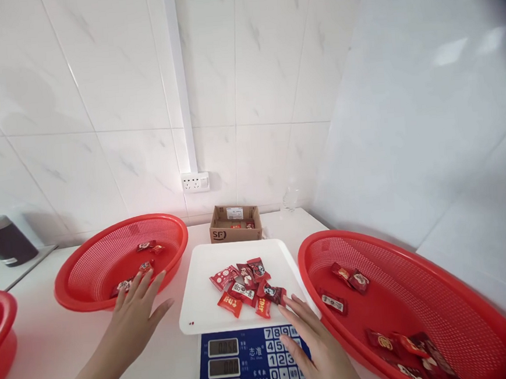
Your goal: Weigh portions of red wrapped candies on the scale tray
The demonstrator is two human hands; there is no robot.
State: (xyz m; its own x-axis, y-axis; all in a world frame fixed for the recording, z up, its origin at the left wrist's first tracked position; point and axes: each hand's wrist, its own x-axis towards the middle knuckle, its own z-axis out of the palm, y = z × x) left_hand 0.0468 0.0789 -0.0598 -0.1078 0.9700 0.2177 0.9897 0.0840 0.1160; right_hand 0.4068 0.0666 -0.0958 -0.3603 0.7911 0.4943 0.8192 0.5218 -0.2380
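While both hands hover with fingers apart and empty, left hand (134,315) left of the white scale tray (204,298), right hand (318,348) below it, the small red foil-wrapped candies (246,286) look light, slippery, best pinched by their crimped ends.

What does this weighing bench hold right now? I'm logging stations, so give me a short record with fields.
scale: blue-faced digital scale with a white weighing tray
on tray: a small heap of red wrapped candies
left hand: open, fingers spread over the near rim of the left red basket, nothing in its grip
right hand: open, above the keypad, fingertips at the tray's near right corner
right red basket: a few candies inside
behind tray: open cardboard box
wall: socket strip
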